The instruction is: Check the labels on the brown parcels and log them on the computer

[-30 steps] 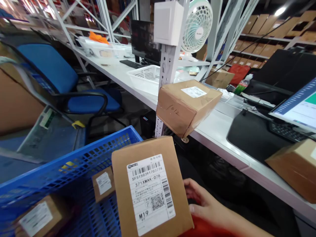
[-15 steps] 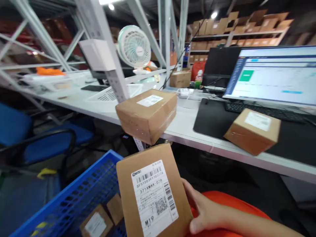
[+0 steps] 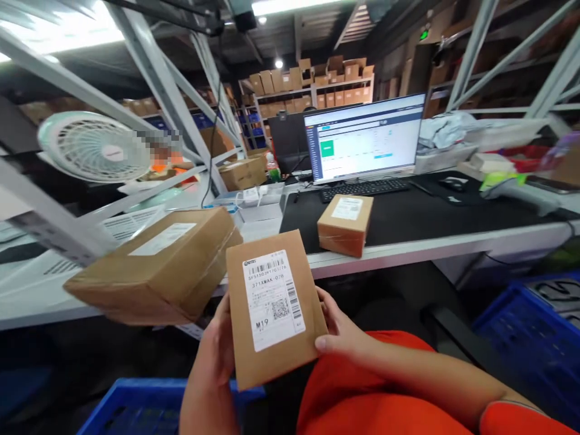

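A brown cardboard box [image 3: 308, 308] with a white shipping label [image 3: 273, 300] facing up is held between both my hands, in front of the table edge. My left hand [image 3: 220, 338] grips its left side, the fingers partly hidden behind it. On the right side, my right hand [image 3: 335, 323] is closed round the edge with the thumb on the label face. A larger labelled carton [image 3: 181, 272] sits close by on the left of the table. Beyond the held box, a smaller labelled carton [image 3: 345, 226] rests on the black mat [image 3: 408, 214] at the table's front edge.
Behind the mat stand a lit monitor [image 3: 365, 139] and a keyboard [image 3: 365, 190]. A white fan [image 3: 95, 147] is at the left, with a person beyond it. Blue crates [image 3: 136, 399] stand below left and lower right. A handheld scanner [image 3: 528, 194] lies at the right.
The view has swung to the right. The labelled box has come up from over the blue crate to the table edge, and my left hand now shows on its left side.
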### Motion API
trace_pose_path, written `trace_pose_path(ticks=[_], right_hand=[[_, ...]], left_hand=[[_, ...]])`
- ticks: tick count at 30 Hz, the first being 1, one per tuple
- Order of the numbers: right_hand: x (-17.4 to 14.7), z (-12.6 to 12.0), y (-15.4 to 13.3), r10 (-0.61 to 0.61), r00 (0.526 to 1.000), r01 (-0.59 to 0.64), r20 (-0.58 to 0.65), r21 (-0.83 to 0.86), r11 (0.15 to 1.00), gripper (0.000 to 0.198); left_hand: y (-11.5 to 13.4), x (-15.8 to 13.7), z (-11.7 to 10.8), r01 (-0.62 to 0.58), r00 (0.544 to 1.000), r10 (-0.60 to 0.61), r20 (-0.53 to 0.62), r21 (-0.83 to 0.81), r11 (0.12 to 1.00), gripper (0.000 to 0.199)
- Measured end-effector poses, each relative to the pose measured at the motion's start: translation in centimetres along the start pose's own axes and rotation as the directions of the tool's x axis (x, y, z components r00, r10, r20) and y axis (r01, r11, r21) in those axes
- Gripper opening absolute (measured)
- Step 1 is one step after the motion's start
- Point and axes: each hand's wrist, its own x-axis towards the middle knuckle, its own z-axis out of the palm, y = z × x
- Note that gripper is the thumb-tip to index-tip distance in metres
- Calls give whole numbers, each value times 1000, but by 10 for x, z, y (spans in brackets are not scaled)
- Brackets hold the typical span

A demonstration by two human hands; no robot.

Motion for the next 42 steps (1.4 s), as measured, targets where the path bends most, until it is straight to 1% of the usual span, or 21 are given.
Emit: trace_pose_path(ticks=[1,3,5,7,10,15,19,23,25,30,35,42], right_hand=[[-2,-5,-3,-16,1000,16,-18,5,1000,133],[-5,-12,-8,-37,999,38,-32,23,999,127],[-9,-16,-12,-48,998,49,-39,28,998,124],[-13,-18,-17,-50,997,51,-51,17,999,124],[-17,-18,-22,-51,997,52,-61,8,999,123],[-20,-13,-26,-48,998,49,-51,12,999,119],[-20,-6,-25,-52,998,52,-18,2,999,115],[-20,-1,-26,-71,997,71,4,-26,997,118],[-20,0,-27,-66,998,66,5,-48,997,119],[-20,-2,-25,-87,996,87,4,-46,995,116],[-19,-7,-20,-82,997,82,-4,-36,996,117],[-19,-14,-11,-126,991,127,41,-18,992,112]], left_hand=[[0,0,6,15,999,-15,32,3,1000,87],[0,-4,17,25,999,-27,41,39,999,97],[3,-9,28,24,1000,-24,0,90,996,100],[5,-14,37,34,999,-31,-34,104,994,101],[5,-18,43,53,997,-45,-68,106,993,101],[2,-23,35,25,998,-18,-63,120,992,96],[1,-29,28,2,998,4,-64,101,995,97],[1,-30,23,-42,999,45,-31,72,997,92],[0,-29,21,-41,999,42,-21,55,998,91],[-4,-24,21,-25,1000,26,-9,35,999,92],[-4,-24,24,-21,1000,20,21,84,996,87],[-9,-22,20,-28,999,31,-14,151,988,90]])
